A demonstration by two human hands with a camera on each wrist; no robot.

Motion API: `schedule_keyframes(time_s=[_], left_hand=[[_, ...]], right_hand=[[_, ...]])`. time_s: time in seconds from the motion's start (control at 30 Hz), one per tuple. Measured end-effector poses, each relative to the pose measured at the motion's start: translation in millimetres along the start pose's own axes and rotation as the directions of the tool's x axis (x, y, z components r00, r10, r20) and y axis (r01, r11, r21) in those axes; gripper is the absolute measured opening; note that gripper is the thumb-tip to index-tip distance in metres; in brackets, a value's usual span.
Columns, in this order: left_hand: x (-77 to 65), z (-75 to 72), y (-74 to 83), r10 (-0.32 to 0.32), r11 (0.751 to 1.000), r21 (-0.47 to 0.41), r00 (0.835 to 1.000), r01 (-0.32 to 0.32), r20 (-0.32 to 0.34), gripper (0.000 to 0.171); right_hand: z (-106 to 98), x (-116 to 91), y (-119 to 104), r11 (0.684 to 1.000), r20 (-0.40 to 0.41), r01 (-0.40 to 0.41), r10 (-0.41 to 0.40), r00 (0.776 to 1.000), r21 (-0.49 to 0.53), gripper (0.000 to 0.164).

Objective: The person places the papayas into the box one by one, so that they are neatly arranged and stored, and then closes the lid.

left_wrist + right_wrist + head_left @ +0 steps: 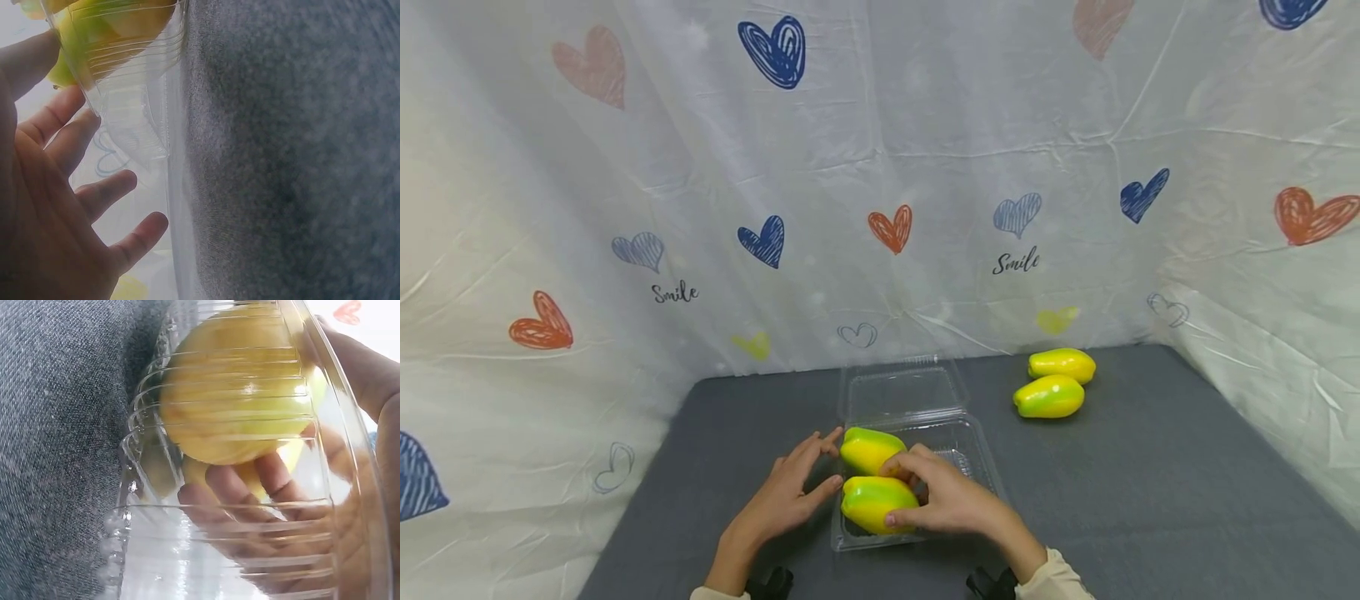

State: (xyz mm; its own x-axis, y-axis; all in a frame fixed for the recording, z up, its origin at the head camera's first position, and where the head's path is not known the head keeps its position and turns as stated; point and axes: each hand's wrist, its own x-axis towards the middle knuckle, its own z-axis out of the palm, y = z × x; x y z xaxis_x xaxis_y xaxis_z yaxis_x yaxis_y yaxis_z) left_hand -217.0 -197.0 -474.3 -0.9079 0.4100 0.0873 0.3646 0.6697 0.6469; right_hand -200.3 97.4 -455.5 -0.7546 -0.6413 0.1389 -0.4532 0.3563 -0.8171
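Two yellow-green papayas lie side by side in a clear plastic clamshell box (983, 454), its lid laid back. My right hand (953, 497) grips the near papaya (874, 505), thumb on its near side and fingers curled between it and the far papaya (868, 451). In the right wrist view those fingers (228, 487) show through the ridged box wall, right at the fruit. My left hand (782, 497) holds nothing; its spread fingers (75, 134) touch the box's left rim, with the thumb near the stem end of the near papaya.
Two more papayas, a front one (1049, 397) and a rear one (1063, 365), lie at the back right of the grey-covered table (1142, 475). The transparent lid (902, 392) extends towards the white curtain (820, 150) printed with hearts, which hangs behind and at the sides.
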Motion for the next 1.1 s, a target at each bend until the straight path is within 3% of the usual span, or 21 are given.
schedule_keyframes(time_s=[0.53, 0.67, 1.1], left_hand=[[-1.0, 0.6, -0.8, -0.002, 1.0, 0.009, 1.0, 0.002, -0.01, 0.031], [-0.8, 0.8, -0.5, 0.008, 1.0, 0.01, 1.0, -0.008, -0.012, 0.037], [-1.4, 0.9, 0.2, 0.014, 0.999, -0.031, 1.0, -0.014, -0.002, 0.032]], right_hand=[[-6.1, -1.4, -0.6, 0.999, -0.017, 0.018, -0.019, 1.0, -0.051, 0.049], [-10.9, -2.8, -0.2, 0.999, -0.03, 0.023, -0.024, 0.999, -0.042, 0.047], [-30.8, -7.1, 2.1, 0.999, -0.068, 0.013, -0.015, 0.998, -0.034, 0.049]])
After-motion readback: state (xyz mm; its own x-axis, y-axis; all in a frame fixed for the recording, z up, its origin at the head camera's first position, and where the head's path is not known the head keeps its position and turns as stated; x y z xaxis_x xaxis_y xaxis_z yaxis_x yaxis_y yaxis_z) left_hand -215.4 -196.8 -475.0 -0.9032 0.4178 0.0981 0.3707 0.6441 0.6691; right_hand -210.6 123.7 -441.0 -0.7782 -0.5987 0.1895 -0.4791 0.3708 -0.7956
